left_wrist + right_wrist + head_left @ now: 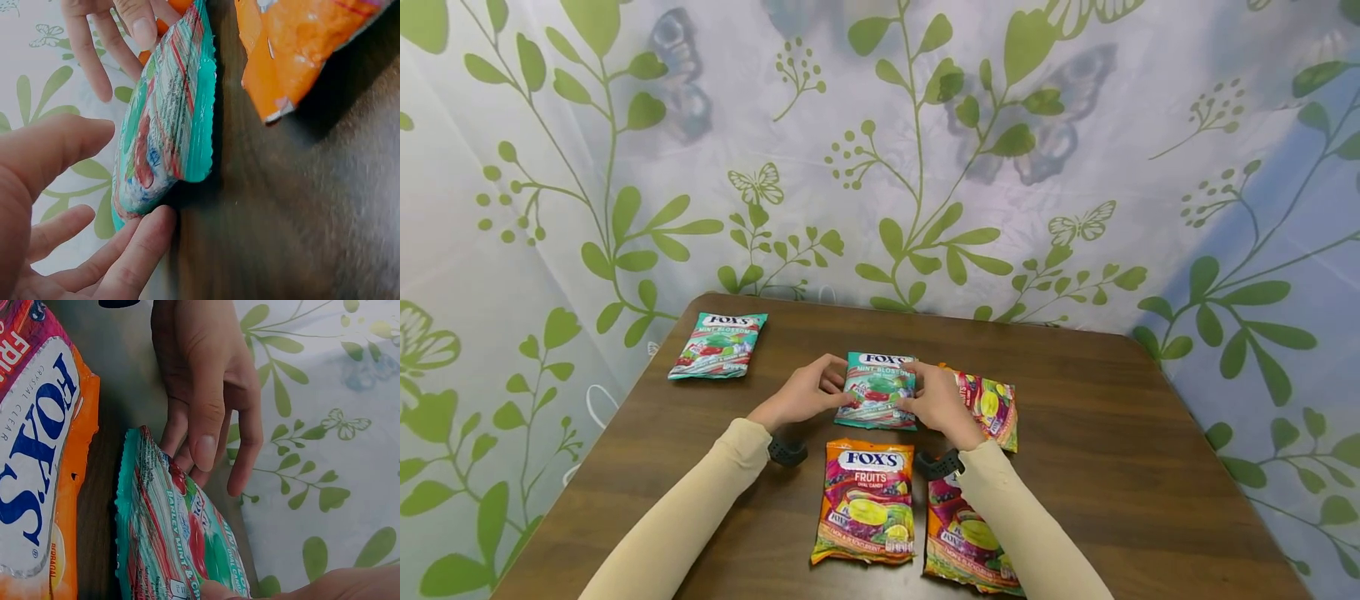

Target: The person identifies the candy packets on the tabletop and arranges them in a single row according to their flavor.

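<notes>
Looks light, soft, slick; best to lift mint bag (877,387) by sides. Touched by loose-fingered left hand (808,390); cannot tell if gripped by right hand (942,402).

Right fingers (923,370) partly hide central mint packet (877,390).

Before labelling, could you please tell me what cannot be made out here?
Head view: left part of the far fruit bag, behind the right hand.
Head view: part of the near right bag, behind the right sleeve.
Right wrist view: part of the mint bag, cut off by bottom edge.
</notes>
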{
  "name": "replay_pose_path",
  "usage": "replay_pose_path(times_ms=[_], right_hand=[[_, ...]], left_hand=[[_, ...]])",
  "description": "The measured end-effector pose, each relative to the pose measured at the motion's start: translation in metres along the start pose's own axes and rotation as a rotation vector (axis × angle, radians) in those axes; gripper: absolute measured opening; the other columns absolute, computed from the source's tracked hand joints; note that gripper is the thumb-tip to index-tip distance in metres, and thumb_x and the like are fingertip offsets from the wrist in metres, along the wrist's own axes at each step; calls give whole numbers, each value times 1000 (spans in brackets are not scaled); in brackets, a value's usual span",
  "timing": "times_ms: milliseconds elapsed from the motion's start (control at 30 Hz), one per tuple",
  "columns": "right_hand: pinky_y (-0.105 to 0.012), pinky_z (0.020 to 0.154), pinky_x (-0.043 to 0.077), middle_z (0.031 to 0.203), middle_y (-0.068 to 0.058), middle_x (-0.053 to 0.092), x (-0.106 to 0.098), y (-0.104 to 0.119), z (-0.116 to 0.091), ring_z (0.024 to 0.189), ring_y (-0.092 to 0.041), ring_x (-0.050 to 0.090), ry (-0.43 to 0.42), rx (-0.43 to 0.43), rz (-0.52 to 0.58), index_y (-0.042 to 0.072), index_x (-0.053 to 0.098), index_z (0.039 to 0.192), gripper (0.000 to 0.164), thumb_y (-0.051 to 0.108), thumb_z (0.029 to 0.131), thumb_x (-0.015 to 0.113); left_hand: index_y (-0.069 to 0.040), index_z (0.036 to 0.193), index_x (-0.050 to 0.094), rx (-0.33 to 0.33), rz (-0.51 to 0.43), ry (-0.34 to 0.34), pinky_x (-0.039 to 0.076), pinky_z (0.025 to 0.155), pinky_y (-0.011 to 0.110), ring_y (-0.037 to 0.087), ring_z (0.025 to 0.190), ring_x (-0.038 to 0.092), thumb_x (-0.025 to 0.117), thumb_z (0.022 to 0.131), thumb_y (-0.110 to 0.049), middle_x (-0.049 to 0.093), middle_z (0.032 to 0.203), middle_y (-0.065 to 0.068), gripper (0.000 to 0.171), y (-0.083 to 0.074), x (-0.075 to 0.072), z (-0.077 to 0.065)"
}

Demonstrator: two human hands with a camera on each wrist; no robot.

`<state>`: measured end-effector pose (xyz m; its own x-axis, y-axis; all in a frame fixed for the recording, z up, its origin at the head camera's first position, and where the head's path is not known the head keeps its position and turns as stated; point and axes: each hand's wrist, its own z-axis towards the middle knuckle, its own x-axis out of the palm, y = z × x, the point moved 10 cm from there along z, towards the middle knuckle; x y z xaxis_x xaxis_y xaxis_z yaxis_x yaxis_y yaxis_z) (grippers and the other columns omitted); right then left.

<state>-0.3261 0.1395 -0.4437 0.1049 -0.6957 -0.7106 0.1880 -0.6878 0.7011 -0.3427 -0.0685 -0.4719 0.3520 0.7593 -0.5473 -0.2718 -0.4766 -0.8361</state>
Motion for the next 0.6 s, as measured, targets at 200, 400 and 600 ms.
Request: replay_pose_path(times_ms=[200, 400, 600], right_hand=[[-35, 66, 55, 104, -18, 70, 5, -4, 1, 72, -20, 60, 17, 15, -4, 1, 66, 149, 60, 6, 93, 89], [-33, 62, 49, 89, -12, 67, 7, -6, 3, 66, -19, 56, 29, 31, -9, 0, 66, 149, 60, 7, 94, 88], [-32, 58, 40, 83, -14, 61, 12, -7, 4, 62, -19, 50, 41, 23, -7, -1, 68, 146, 56, 7, 94, 88]], left_hand=[[2, 150, 53, -28, -42, -13, 60, 97, 48, 31, 113, 71, 82, 101, -20, 68, 131, 21, 61, 5, 5, 3], [1, 151, 57, -12, -52, 4, 60, 99, 47, 32, 113, 68, 84, 100, -20, 65, 130, 21, 61, 4, 12, 3], [3, 153, 57, 28, -35, 9, 60, 101, 46, 32, 113, 65, 83, 101, -18, 61, 129, 20, 62, 1, 15, 1]])
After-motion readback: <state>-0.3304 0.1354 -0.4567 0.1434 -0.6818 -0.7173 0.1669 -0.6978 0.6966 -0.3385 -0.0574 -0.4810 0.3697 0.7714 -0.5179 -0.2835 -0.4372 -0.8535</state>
